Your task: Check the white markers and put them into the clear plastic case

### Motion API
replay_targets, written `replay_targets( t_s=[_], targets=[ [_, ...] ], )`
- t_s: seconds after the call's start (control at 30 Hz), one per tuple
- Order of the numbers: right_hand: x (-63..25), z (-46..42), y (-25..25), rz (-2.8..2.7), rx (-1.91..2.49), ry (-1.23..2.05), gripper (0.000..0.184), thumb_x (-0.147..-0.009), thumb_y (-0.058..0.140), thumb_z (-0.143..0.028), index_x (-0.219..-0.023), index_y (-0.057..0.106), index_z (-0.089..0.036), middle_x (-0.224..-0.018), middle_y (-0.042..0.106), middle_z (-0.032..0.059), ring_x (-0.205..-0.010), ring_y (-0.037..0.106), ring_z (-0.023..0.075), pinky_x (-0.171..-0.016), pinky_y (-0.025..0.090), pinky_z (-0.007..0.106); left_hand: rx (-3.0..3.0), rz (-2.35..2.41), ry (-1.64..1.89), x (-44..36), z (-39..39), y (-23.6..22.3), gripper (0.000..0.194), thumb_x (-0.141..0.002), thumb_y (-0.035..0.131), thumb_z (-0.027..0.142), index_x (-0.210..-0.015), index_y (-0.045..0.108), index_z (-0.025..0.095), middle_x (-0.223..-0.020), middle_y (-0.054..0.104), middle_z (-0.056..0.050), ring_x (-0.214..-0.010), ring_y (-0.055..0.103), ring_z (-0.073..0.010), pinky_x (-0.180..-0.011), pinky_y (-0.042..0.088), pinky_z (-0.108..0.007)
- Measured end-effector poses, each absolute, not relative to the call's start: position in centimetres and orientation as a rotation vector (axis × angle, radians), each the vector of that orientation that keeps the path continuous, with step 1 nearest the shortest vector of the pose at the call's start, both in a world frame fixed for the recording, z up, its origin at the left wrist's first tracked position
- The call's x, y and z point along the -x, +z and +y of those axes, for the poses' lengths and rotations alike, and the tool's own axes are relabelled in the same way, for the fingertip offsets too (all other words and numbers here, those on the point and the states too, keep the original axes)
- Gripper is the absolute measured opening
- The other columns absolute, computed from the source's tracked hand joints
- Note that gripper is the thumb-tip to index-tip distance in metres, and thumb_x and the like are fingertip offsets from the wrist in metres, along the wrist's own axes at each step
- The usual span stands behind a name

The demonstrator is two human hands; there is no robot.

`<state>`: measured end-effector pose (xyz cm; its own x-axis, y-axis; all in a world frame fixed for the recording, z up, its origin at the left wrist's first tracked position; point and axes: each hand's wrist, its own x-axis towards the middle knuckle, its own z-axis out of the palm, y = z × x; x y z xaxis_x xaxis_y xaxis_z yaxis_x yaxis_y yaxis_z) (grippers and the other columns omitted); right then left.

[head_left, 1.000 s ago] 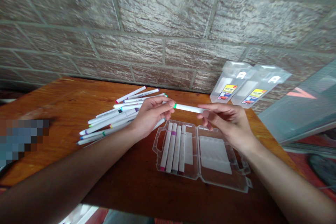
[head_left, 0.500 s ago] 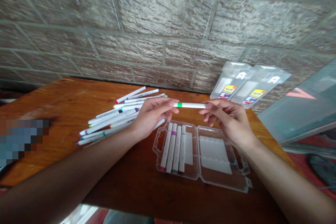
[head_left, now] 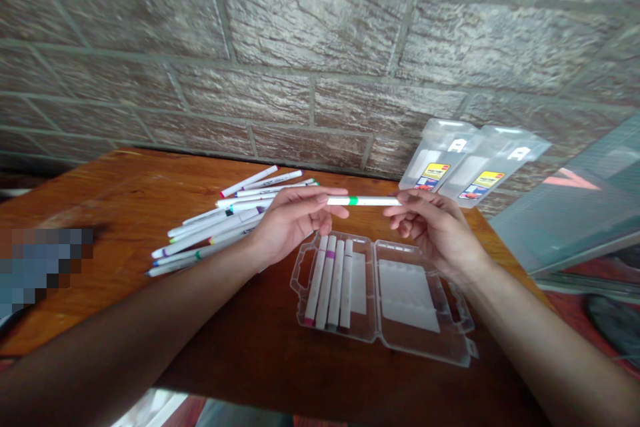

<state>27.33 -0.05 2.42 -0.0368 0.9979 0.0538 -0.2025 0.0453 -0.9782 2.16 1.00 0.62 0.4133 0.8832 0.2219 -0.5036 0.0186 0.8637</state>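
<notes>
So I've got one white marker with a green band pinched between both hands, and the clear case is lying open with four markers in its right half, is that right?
Not quite: the head view shows the four markers in the left half of the open clear case. The left hand and right hand do pinch one white marker with a green band.

A white marker with a green band (head_left: 365, 201) lies level between both hands' grip (head_left: 363, 205), above the open case (head_left: 377, 340).

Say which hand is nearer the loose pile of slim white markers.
Left. The left hand partly hides the pile; the right hand is farther right, at the right end of the green-banded white marker both hold.
</notes>
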Motion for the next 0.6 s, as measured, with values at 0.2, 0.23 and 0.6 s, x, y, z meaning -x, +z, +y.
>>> replay_targets(
  t_s=[0.2, 0.23, 0.6],
  targets=[
    [-27.57, 0.05, 2.21, -1.127, 0.994, 1.311, 0.016, -0.077, 0.086, -0.03, -0.078, 0.077, -0.017, -0.076, 0.082, 0.0074, -0.053, 0.067, 0.0115, -0.045, 0.05, 0.019, -1.099, 0.434, 1.117, -2.11, 0.87, 0.77, 0.029, -0.085, 0.081, 0.027, -0.11, 0.085, 0.014, -0.09, 0.083, -0.014, -0.057, 0.061, -0.0128, -0.059, 0.044, -0.03],
    [-27.58, 0.06, 2.19, -1.126, 0.994, 1.315, 0.016, -0.077, 0.086, -0.03, -0.078, 0.077, -0.017, -0.076, 0.082, 0.0075, -0.053, 0.067, 0.0114, -0.045, 0.05, 0.019, -1.095, 0.432, 1.115, -2.12, 0.89, 0.76, 0.029, -0.085, 0.081, 0.027, -0.11, 0.085, 0.014, -0.09, 0.083, -0.014, -0.057, 0.061, -0.0127, -0.059, 0.044, -0.03],
    [-27.43, 0.0, 2.17, -1.092, 0.987, 1.316, 0.016, -0.075, 0.089, -0.03, -0.077, 0.079, -0.017, -0.072, 0.081, 0.0065, -0.052, 0.067, 0.0105, -0.044, 0.05, 0.016, -1.067, 0.436, 1.121, -2.26, 0.99, 0.64, 0.028, -0.085, 0.082, 0.027, -0.11, 0.085, 0.014, -0.09, 0.083, -0.013, -0.057, 0.061, -0.01, -0.059, 0.044, -0.026]
  ],
)
